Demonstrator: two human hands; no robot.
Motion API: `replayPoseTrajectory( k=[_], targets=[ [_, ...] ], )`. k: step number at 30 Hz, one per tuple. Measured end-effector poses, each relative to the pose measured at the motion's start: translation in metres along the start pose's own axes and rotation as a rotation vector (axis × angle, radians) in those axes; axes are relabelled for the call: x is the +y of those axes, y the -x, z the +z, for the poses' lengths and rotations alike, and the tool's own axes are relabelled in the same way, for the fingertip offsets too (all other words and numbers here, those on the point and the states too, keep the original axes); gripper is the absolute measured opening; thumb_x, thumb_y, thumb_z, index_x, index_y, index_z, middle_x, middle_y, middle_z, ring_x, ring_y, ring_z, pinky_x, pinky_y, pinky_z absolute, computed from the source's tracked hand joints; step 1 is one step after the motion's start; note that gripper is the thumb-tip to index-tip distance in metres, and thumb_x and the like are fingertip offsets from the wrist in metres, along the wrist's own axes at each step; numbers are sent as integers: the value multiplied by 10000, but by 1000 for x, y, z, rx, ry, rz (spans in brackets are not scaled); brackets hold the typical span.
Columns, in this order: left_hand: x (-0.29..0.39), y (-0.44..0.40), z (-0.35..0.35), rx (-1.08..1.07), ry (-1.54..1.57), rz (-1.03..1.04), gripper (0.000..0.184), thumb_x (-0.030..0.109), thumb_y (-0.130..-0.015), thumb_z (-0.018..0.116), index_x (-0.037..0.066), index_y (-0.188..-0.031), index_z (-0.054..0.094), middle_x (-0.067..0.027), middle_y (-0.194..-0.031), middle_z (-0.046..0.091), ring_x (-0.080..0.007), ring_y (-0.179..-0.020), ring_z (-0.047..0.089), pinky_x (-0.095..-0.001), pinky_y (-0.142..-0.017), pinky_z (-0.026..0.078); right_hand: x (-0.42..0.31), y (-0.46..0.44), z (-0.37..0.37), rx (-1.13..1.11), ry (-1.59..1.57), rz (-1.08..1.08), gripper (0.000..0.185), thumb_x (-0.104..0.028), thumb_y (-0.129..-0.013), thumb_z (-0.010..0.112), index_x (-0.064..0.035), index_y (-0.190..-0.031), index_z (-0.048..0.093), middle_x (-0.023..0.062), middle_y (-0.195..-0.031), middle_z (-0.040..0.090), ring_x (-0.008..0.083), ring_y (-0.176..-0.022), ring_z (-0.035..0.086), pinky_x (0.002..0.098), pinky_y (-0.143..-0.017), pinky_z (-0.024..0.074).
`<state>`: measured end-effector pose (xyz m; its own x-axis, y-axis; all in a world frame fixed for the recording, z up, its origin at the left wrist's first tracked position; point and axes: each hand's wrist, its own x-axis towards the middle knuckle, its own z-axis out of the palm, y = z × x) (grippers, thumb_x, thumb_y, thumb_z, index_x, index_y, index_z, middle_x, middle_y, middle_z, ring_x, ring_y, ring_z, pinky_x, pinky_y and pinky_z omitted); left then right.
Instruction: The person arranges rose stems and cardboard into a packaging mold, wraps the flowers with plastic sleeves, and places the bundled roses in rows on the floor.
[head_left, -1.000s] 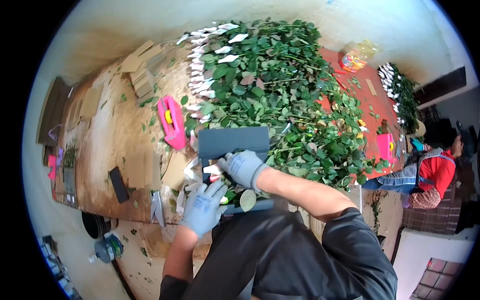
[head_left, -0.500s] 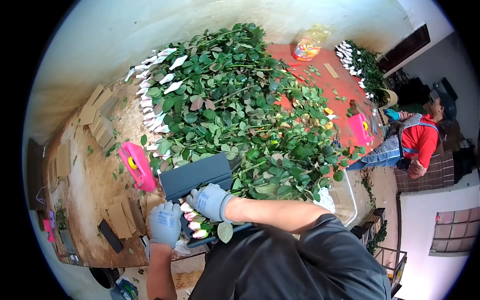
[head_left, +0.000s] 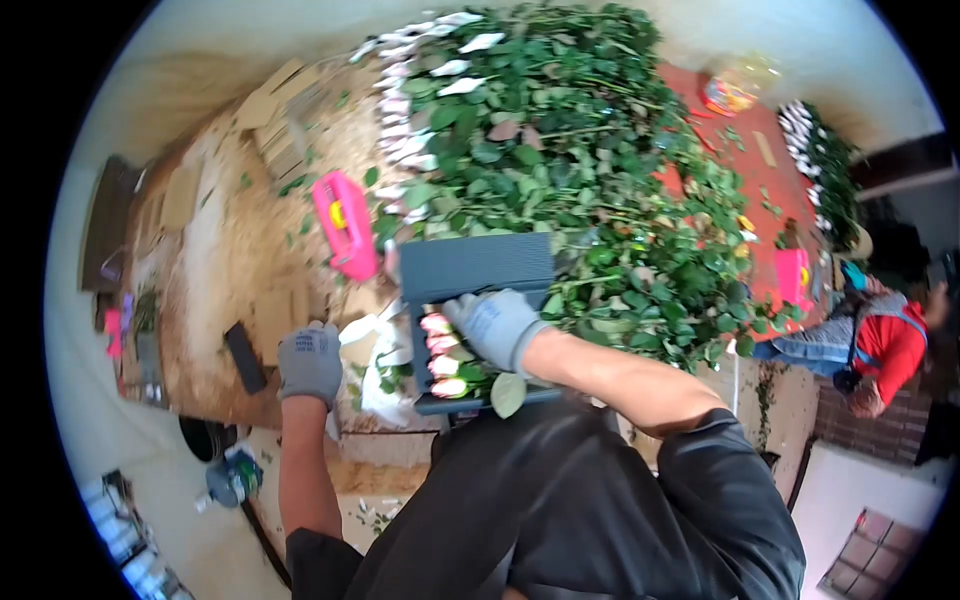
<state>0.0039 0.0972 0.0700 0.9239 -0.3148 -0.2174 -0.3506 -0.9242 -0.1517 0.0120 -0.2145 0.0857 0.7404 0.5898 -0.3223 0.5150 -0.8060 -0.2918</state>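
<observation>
Head view: a broad heap of green, leafy rose stems (head_left: 570, 150) lies beyond and to the right of the dark grey, ridged, open box (head_left: 475, 262). Inside that box lie pink-and-cream roses (head_left: 444, 366), heads lined up at its left end. Over the box, the grey-gloved right hand (head_left: 497, 325) rests just behind the heads, fingers close together; whether they grip cannot be told. Well left of the box, the grey-gloved left hand (head_left: 311, 362) has curled fingers, its grasp hidden. Light pressure, clear of the petals, would probably best keep the row even. Half a second ago, the left hand was right beside the box.
</observation>
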Motion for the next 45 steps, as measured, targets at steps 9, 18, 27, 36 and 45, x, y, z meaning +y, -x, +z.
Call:
replayPoseTrajectory(
  k=[9, 18, 27, 36, 45],
  targets=[
    [110, 29, -48, 248, 545, 369, 372, 206, -836, 731, 75, -1179, 672, -75, -1197, 656, -272, -972, 589, -433, -856, 497, -8, 0, 6, 14, 101, 27, 313, -205, -915, 661, -100, -1203, 599, 125, -1059, 704, 310, -930, 743, 474, -703, 587],
    [133, 28, -31, 255, 467, 335, 325, 173, -811, 725, 35, -1104, 703, -101, -1282, 646, -289, -973, 580, -438, -825, 504, -6, 2, 4, 70, 62, 34, 356, -194, -867, 703, -93, -1193, 602, 127, -1037, 692, 314, -894, 737, 438, -707, 576],
    [133, 13, -24, 211, 465, 387, 204, 177, -791, 699, 24, -924, 677, -134, -1243, 634, -340, -1001, 551, -485, -838, 465, -6, 9, -20, -55, 54, -19, 347, -248, -907, 697, -113, -1223, 651, 141, -1145, 710, 293, -978, 745, 441, -777, 578],
    [137, 7, -13, 389, 516, 410, 167, 143, -803, 653, 26, -920, 673, -160, -1359, 649, -302, -868, 535, -459, -841, 429, 133, -102, -87, 537, 26, 190, 219, -173, -893, 654, -68, -1082, 685, 144, -1126, 700, 297, -977, 716, 451, -801, 579],
    [137, 8, -25, 345, 504, 431, 196, 120, -843, 642, 0, -993, 684, -212, -1359, 633, -337, -915, 571, -457, -857, 449, 222, -120, -30, 218, 320, 489, 233, -217, -977, 566, -161, -1138, 725, 71, -1168, 704, 249, -1098, 653, 434, -863, 461]
  ],
)
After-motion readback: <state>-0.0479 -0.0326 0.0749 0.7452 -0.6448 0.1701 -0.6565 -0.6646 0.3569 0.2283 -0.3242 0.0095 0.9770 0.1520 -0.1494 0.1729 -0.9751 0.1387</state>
